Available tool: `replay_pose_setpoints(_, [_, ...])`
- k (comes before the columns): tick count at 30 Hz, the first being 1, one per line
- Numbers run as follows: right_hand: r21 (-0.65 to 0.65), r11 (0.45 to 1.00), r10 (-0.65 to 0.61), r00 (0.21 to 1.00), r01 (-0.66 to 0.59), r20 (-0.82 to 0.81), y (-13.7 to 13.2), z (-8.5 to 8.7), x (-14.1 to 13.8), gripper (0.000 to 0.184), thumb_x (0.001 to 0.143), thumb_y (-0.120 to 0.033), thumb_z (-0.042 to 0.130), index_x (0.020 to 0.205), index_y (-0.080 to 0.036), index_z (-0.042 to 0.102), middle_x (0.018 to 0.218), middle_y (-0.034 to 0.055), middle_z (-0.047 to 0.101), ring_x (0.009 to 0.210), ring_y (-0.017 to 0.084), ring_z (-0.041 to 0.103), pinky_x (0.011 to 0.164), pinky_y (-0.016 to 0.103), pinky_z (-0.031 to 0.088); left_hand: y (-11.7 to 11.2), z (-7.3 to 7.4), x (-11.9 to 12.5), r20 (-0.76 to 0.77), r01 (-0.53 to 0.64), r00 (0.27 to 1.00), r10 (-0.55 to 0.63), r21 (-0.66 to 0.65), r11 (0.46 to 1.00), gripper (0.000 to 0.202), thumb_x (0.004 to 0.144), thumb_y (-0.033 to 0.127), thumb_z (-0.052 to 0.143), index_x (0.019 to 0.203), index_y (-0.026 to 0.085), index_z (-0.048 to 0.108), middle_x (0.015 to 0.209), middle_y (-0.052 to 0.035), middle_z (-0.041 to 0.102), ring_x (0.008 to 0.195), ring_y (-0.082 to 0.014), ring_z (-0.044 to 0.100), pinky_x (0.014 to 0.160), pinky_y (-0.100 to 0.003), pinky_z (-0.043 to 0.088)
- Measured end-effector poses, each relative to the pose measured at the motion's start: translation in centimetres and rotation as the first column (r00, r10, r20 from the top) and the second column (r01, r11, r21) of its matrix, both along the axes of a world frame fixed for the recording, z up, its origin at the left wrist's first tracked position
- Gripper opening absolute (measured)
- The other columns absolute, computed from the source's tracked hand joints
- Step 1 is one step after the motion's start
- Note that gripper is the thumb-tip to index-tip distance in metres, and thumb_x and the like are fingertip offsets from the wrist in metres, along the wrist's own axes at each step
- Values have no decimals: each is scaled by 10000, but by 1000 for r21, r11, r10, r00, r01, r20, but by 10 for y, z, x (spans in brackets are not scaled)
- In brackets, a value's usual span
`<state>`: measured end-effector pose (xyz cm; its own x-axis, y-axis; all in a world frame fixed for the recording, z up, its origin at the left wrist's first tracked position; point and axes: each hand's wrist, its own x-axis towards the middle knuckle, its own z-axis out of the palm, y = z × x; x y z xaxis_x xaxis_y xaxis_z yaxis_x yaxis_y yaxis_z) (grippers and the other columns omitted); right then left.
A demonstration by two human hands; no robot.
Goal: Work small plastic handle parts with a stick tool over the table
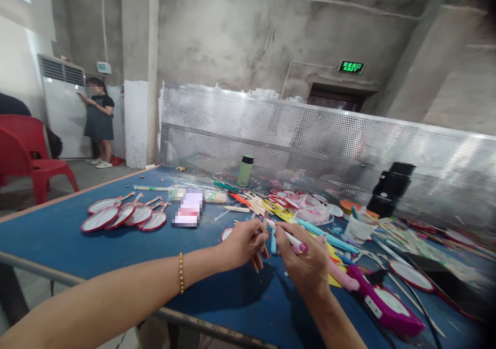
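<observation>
My left hand (241, 243), with a gold bead bracelet at the wrist, is closed on a thin wooden stick (265, 221) that points up. My right hand (308, 256) is wrapped round a white and magenta pen (292, 239). Its white tip meets or nearly meets the stick; which of the two I cannot tell. Part of a small white disc with a red rim (226, 233) shows beside my left hand; whether it joins the stick is hidden. A light blue tool (329, 235) lies just beyond my right hand.
Several red-rimmed round pieces (126, 215) overlap at left, near a phone (189, 208). A green bottle (245, 170), a white cup (358, 229) and a magenta device (387, 302) stand or lie among loose sticks. Behind runs a perforated metal panel (271, 122). A person (99, 116) stands far left.
</observation>
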<state>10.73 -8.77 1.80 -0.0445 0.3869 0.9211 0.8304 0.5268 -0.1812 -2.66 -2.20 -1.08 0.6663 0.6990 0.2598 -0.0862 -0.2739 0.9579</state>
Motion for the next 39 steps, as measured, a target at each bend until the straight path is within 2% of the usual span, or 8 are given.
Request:
replay_pose_setpoints(12, [-3,999,-34,999,34,-10,1,-1,1,150,889,-234,562,843,-192,698,724,19,725,620,141,676,633,231,529,1,-1,1,-25,-11,1000,11,7,1000,288,874,465,498,860,190,414,610,10,606,392,-121,582,375,-217,481])
replay_pose_setpoints(23, [-3,999,-32,999,32,-11,1,-2,2,148,889,-231,566,840,-192,700,724,23,725,616,143,676,636,235,527,1,0,1,-34,-9,999,9,13,1000,262,890,440,475,863,188,408,623,4,608,399,-116,585,378,-214,488])
replay_pose_setpoints(28, [10,1000,15,1000,-16,27,3,-2,1,122,881,-204,576,843,-190,691,744,18,721,643,136,675,648,227,522,1,-2,1,-27,-14,1000,14,29,1000,223,895,403,471,876,189,409,632,11,605,402,-113,587,376,-206,484])
replay_pose_setpoints(34, [7,1000,-25,1000,25,-12,1,-1,2,136,883,-225,572,838,-191,695,710,15,715,594,135,664,610,227,519,2,-1,1,-30,0,1000,0,3,1000,248,890,426,476,865,189,407,614,9,603,392,-118,581,371,-212,478])
replay_pose_setpoints(39, [14,1000,-3,1000,3,16,0,0,0,132,878,-207,571,828,-187,692,727,16,718,608,129,670,617,216,516,1,1,0,-17,-4,1000,4,0,1000,246,880,421,489,857,192,403,618,14,600,394,-118,582,370,-214,479])
